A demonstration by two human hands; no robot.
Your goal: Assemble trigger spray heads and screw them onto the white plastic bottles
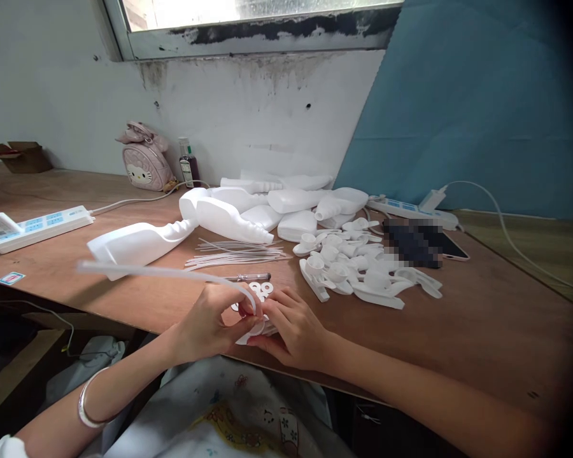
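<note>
My left hand point(210, 326) pinches a thin, translucent plastic tube point(172, 272), which curves out far to the left over the table. My right hand point(298, 329) grips a small white plastic part point(256, 329) at the tube's lower end. Fingers cover most of this part, so I cannot tell whether the tube sits inside it. Just beyond my fingertips lie several white ring washers point(266, 288) and a slim screwdriver point(254, 277). Behind them is a bunch of loose tubes point(239, 256). A heap of white plastic nozzle-like parts point(337, 270) lies to the right.
White plastic bottles point(233, 219) are piled toward the wall. Power strips point(52, 224) lie left and right with cables. A phone point(451, 245) lies beyond the heap. At the back stand a pink bag point(146, 165), a dark bottle point(188, 168) and a cardboard box point(23, 157).
</note>
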